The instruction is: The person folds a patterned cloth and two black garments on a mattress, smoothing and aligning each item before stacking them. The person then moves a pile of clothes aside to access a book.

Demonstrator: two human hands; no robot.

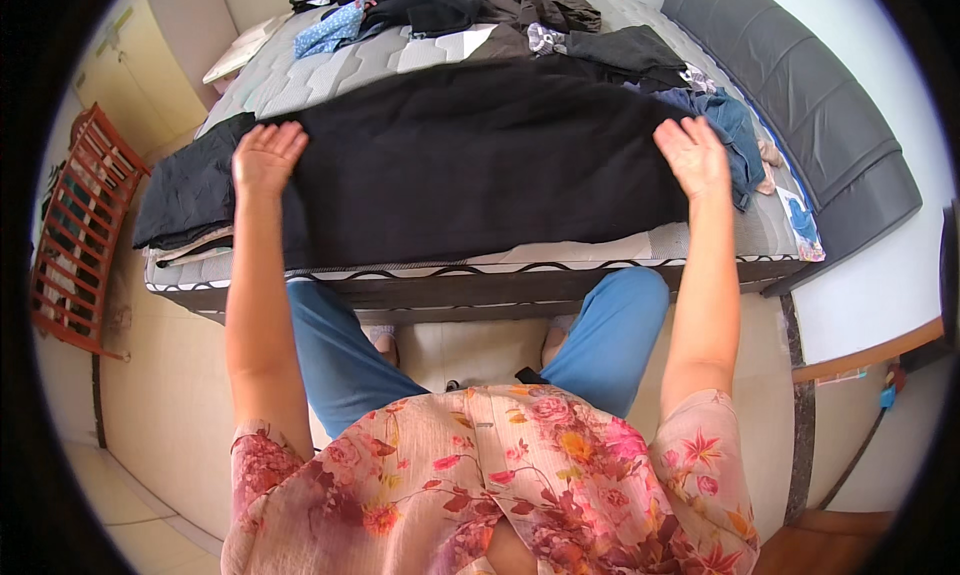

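A large piece of black cloth (480, 162) lies spread across the near part of a mattress (600, 249), with a few soft creases. My left hand (270, 155) is raised palm up over its left end, next to a stack of folded dark garments (191, 185). Over the opposite end, my right hand (694, 155) is also palm up, beside crumpled blue denim (739, 136). Both hands hold nothing, fingers spread slightly. Whether either touches the cloth, I cannot tell.
Dark garments (525, 5) and a light-blue patterned cloth (330, 31) lie on the mattress's far side. A padded grey headboard (795, 87) runs along the right. A reddish slatted wooden frame (86, 237) stands at left. My knees (630, 297) are close to the bed's edge.
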